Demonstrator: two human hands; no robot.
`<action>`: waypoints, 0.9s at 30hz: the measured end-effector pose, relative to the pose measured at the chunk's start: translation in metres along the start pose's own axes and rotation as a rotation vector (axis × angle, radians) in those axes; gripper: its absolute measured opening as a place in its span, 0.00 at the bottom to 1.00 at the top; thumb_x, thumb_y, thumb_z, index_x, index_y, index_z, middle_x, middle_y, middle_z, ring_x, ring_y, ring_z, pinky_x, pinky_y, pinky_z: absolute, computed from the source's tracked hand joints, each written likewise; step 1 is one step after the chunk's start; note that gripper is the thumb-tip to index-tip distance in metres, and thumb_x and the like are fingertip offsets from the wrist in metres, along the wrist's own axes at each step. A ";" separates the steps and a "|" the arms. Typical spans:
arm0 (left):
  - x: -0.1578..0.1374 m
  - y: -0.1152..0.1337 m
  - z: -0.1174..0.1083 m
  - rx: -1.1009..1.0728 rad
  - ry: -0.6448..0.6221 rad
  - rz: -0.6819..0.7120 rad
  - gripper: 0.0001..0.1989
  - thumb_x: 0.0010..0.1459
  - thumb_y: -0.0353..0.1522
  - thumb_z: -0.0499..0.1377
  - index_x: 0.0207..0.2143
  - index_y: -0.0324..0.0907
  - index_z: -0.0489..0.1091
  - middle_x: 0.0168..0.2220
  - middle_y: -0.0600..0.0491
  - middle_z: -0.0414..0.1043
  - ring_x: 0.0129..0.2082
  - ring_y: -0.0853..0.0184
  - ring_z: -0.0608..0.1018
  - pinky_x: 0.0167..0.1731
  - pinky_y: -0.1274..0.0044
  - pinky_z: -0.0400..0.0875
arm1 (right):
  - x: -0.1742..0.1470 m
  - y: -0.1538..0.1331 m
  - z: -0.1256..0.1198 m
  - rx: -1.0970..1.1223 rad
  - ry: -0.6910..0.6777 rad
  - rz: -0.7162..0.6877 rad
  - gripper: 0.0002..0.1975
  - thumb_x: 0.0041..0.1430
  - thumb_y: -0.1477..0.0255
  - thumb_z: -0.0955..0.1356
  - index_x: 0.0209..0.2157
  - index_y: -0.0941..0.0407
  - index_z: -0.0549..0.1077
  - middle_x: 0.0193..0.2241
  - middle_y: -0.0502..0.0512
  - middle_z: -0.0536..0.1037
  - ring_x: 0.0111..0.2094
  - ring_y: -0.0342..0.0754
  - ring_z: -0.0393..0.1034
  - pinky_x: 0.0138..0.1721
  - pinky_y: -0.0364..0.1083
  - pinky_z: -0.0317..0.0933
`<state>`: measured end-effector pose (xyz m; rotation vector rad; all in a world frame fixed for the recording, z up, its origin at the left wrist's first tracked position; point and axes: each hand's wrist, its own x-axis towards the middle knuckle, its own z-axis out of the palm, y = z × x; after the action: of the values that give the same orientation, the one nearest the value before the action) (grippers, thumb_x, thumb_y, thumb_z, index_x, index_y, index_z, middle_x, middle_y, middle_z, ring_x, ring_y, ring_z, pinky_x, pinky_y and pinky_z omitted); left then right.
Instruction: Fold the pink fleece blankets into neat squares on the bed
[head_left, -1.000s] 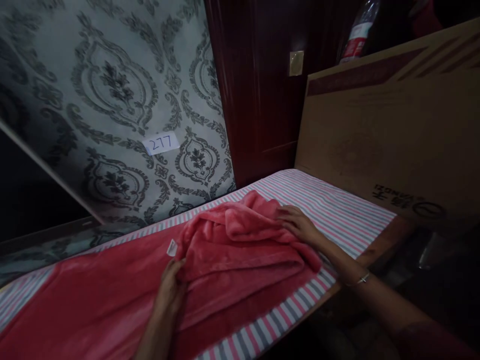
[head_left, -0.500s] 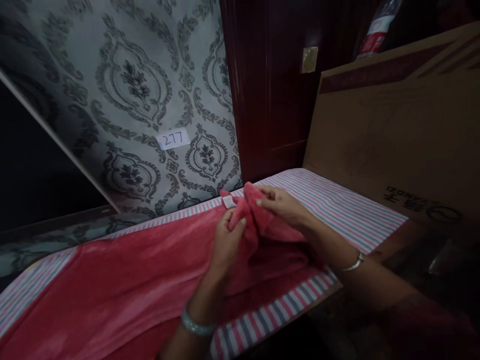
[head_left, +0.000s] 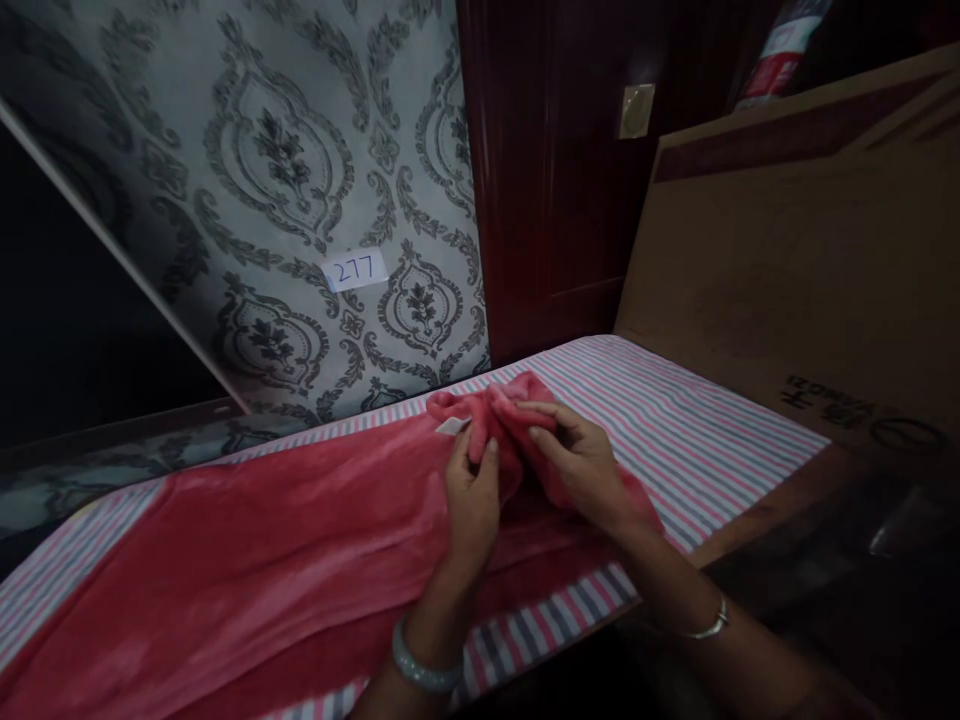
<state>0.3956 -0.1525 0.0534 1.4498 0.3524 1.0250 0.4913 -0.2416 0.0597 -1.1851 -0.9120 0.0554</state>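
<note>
A red plush garment (head_left: 300,540) lies lengthwise over a striped cloth, its left part spread fairly flat with a few long folds. Its right end is bunched up between my hands. My left hand (head_left: 472,500) pinches an edge of it between thumb and fingers, just beside a small white label (head_left: 452,426). On the other side of the bunch, my right hand (head_left: 581,455) is closed on another fold of the same fabric. Whether the garment is a top or trousers cannot be made out.
The striped cloth (head_left: 675,420) covers the table, whose wooden edge (head_left: 765,500) shows at right. A large cardboard box (head_left: 795,250) stands at the right with a bottle (head_left: 780,60) behind its top. Patterned wallpaper bearing a paper marked 277 (head_left: 355,269) rises behind.
Both hands have shifted slightly down and right in view with the bunched fabric. The label has tilted, and the raised fold under my right hand lies lower. The view has moved slightly.
</note>
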 end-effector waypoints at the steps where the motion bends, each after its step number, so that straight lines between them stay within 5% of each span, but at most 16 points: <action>1: 0.000 -0.001 0.001 0.024 -0.011 0.017 0.15 0.57 0.35 0.63 0.47 0.44 0.77 0.49 0.48 0.78 0.52 0.58 0.76 0.58 0.65 0.67 | -0.001 0.000 0.002 -0.069 0.004 -0.059 0.12 0.61 0.72 0.70 0.45 0.50 0.81 0.46 0.53 0.82 0.50 0.51 0.75 0.56 0.52 0.67; 7: -0.006 0.001 0.005 0.017 -0.084 -0.021 0.14 0.51 0.31 0.62 0.42 0.45 0.77 0.47 0.49 0.78 0.53 0.57 0.75 0.56 0.67 0.69 | -0.013 0.006 0.009 -0.353 -0.017 -0.324 0.16 0.65 0.75 0.65 0.49 0.49 0.80 0.45 0.55 0.81 0.49 0.52 0.74 0.53 0.55 0.69; 13: -0.007 0.002 -0.004 -0.261 -0.218 -0.264 0.25 0.48 0.31 0.60 0.51 0.45 0.76 0.53 0.49 0.77 0.54 0.58 0.76 0.53 0.69 0.71 | -0.020 0.016 0.001 -0.531 -0.092 -0.383 0.23 0.65 0.72 0.66 0.61 0.49 0.71 0.57 0.59 0.73 0.59 0.58 0.67 0.60 0.62 0.62; 18: -0.009 0.002 -0.004 -0.191 -0.203 -0.208 0.25 0.48 0.33 0.64 0.51 0.45 0.78 0.58 0.47 0.75 0.60 0.56 0.73 0.58 0.69 0.68 | -0.022 0.027 -0.002 -0.567 -0.098 -0.399 0.31 0.65 0.75 0.64 0.68 0.49 0.60 0.59 0.60 0.72 0.60 0.58 0.67 0.59 0.61 0.64; 22: -0.004 0.011 -0.018 -0.019 -0.241 -0.091 0.10 0.53 0.39 0.65 0.34 0.43 0.80 0.35 0.49 0.81 0.36 0.62 0.81 0.40 0.73 0.75 | -0.030 0.028 -0.012 -0.534 -0.074 -0.442 0.29 0.65 0.77 0.62 0.66 0.47 0.64 0.55 0.57 0.77 0.54 0.56 0.73 0.54 0.59 0.69; 24: 0.012 0.016 -0.033 0.056 -0.143 -0.025 0.12 0.56 0.41 0.63 0.27 0.43 0.75 0.24 0.53 0.76 0.24 0.67 0.75 0.29 0.76 0.71 | -0.041 0.027 -0.017 -0.520 -0.153 -0.478 0.29 0.65 0.78 0.62 0.66 0.47 0.64 0.53 0.56 0.78 0.51 0.55 0.75 0.52 0.57 0.71; 27: 0.057 0.013 -0.051 0.219 0.029 0.076 0.08 0.55 0.38 0.63 0.27 0.44 0.74 0.23 0.56 0.72 0.23 0.69 0.72 0.26 0.78 0.66 | -0.063 0.026 -0.024 -0.497 -0.230 -0.488 0.31 0.65 0.77 0.62 0.68 0.44 0.61 0.52 0.54 0.79 0.47 0.54 0.78 0.48 0.56 0.73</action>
<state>0.3839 -0.0797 0.0787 1.6557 0.4449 1.0957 0.4758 -0.2796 -0.0002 -1.3933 -1.4526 -0.4611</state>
